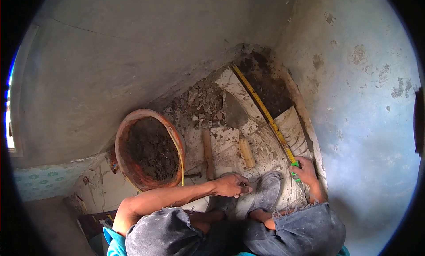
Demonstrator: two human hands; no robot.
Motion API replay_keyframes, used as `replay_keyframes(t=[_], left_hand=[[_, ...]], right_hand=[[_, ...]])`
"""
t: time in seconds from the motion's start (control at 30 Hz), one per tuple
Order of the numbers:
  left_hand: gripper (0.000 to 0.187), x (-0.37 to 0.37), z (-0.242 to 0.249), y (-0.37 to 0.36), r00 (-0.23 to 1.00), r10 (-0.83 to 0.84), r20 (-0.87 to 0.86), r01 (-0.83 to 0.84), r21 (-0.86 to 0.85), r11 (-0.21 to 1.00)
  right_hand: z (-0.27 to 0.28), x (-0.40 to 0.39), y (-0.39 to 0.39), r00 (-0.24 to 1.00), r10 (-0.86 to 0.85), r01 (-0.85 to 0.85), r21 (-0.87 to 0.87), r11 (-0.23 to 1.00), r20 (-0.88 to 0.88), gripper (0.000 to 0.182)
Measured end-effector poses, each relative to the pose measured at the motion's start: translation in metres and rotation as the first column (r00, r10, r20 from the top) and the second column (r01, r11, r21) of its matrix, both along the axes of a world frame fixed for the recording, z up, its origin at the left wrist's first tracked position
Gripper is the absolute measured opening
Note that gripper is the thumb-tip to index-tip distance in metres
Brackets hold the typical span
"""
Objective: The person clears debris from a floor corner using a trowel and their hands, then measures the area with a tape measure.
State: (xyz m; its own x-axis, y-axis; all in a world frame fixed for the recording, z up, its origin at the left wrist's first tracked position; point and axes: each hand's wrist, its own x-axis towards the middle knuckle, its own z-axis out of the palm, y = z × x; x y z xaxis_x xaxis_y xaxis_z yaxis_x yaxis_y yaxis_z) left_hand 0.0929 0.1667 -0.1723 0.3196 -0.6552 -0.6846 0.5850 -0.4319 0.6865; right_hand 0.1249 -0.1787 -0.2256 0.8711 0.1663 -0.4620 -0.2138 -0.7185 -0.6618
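Observation:
My right hand (306,171) is closed around the green case of a tape measure (295,172), low on the right near the wall. Its yellow blade (260,103) is drawn out and runs diagonally over the tiles, along the dark bare patch, to the far corner. My left hand (231,185) hangs above my shoes with its fingers loosely bent and a little apart; nothing shows in it. Near it lie a tool with a wooden handle (208,153) and dark metal end, seemingly a hammer, and a short pale piece of wood (246,153).
An orange tub (180,143) of dark, crumbly material stands at the left. Rubble (201,103) lies against the grey wall (133,56). A dark unpaved patch (270,90) fills the corner by the pale blue wall (363,114). My dusty shoes (267,192) rest on dirty tiles.

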Motion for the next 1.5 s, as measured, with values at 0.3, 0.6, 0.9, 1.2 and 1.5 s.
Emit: replay_keyframes(t=[0.3, 0.6, 0.9, 1.2, 1.5], left_hand=[[0.040, 0.013, 0.022, 0.007, 0.997, -0.067, -0.035, 0.065, -0.044, 0.997], [0.045, 0.038, 0.183, 0.130, 0.862, 0.417, 0.288, 0.033, -0.853, 0.521], [0.035, -0.009, 0.270, 0.124, 0.319, 0.120, 0.940, -0.091, -0.096, 0.991], [0.039, 0.047, 0.263, 0.108, 0.473, -0.085, 0.877, 0.081, 0.052, 0.995], [0.030, 0.074, 0.262, 0.093, 0.804, -0.018, 0.595, -0.055, 0.105, 0.993]], right_hand=[[-0.001, -0.003, -0.003, 0.999, 0.009, -0.010, -0.014, 1.000, -0.043, 0.053], [0.037, -0.032, -0.006, 0.957, -0.210, 0.261, 0.276, 0.925, -0.202, 0.068], [0.048, -0.082, -0.016, 0.731, -0.394, 0.568, 0.177, 0.804, -0.557, 0.066], [0.065, -0.051, 0.026, 0.388, -0.261, 0.899, 0.301, 0.319, -0.884, 0.042], [0.193, -0.112, 0.005, 0.867, -0.358, 0.440, 0.195, 0.876, -0.348, 0.043]])
